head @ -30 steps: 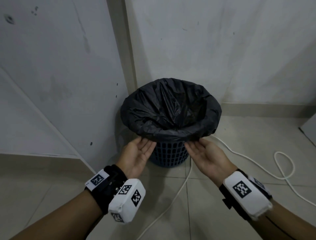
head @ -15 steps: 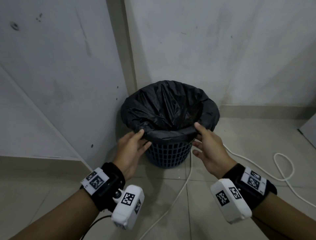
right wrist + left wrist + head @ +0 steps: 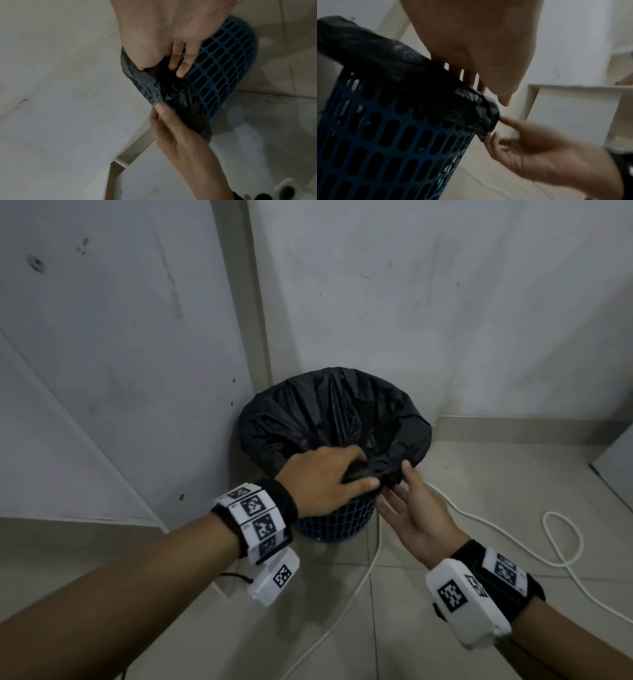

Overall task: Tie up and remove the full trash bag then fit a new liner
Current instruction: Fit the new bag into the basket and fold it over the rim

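Bunching at the near rim, the black trash bag (image 3: 334,419) is now gathered into a crumpled wad where half a second ago its cuff was only being touched from either side; it still sits in the blue basket (image 3: 337,518), which stands on the tiled floor (image 3: 445,594) in the corner of the room, and most of the cuff is still folded over the rim. The wad is gripped by the left hand (image 3: 322,477), whose fingers are curled over the top of it with the thumb beneath, while the right hand (image 3: 416,508) is held just beside it, palm up and fingers loose, with fingertips (image 3: 502,119) touching the plastic's edge but nothing closed around it. This is judged to be the start of freeing the cuff (tying and lifting are not yet done, and no new liner is seen). The film is thin, glossy and heavily wrinkled, and is expected to stretch or tear if pulled hard against the rim. The basket is rigid plastic, round, tapering downward, pierced by rows of oblong slots. A white cable (image 3: 555,542) is looped on the floor to the right, near the basket.
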